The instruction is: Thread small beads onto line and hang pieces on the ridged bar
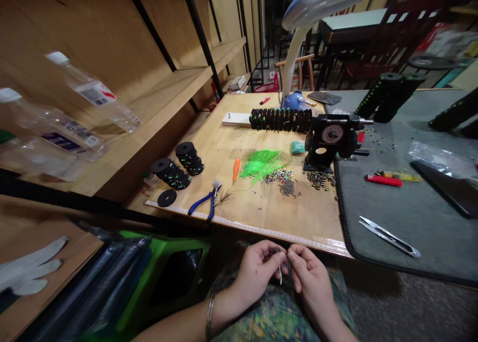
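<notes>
My left hand [257,270] and my right hand [311,277] meet over my lap, just below the table's front edge. Both are closed in a pinch on a thin white strand [280,275] that hangs down between the fingertips. What else the fingers hold is too small to make out. On the wooden table [261,217] ahead lie a heap of green strands [261,164], small beads and metal sleeves [286,182], blue-handled pliers [203,203] and stacks of black spools [179,170].
A black winding device [328,140] carries a row of black spools [281,119]. A grey mat [411,217] at right holds thread snips [388,236] and a red lighter [384,180]. A lamp [298,43] stands behind. Plastic bottles [93,93] lie on the left shelf. A green crate [168,267] sits beside my knee.
</notes>
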`<act>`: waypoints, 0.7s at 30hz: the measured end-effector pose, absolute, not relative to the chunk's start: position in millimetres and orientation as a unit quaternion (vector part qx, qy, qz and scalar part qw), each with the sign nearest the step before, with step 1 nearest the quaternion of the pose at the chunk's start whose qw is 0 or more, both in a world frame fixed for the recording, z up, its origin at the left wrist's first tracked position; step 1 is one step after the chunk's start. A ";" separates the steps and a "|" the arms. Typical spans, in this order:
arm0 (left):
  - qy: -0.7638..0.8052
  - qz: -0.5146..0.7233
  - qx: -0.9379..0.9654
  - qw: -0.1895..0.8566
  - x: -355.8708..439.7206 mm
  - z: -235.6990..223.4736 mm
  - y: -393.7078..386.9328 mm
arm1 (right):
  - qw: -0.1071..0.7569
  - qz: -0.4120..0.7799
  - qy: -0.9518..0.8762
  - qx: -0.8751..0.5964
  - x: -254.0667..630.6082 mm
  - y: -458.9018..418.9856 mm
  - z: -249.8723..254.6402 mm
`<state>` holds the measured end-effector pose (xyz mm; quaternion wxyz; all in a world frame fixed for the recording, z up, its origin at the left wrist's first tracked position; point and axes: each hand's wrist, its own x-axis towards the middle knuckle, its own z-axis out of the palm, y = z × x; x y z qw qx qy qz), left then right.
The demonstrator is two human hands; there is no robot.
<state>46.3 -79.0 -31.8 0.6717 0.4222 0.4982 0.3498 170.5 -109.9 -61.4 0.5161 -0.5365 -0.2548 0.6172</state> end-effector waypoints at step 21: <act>0.519 0.343 0.567 0.540 38.2 -32.5 -85.6 | 0.390 0.346 -0.621 -0.585 190.1 -112.2 -62.4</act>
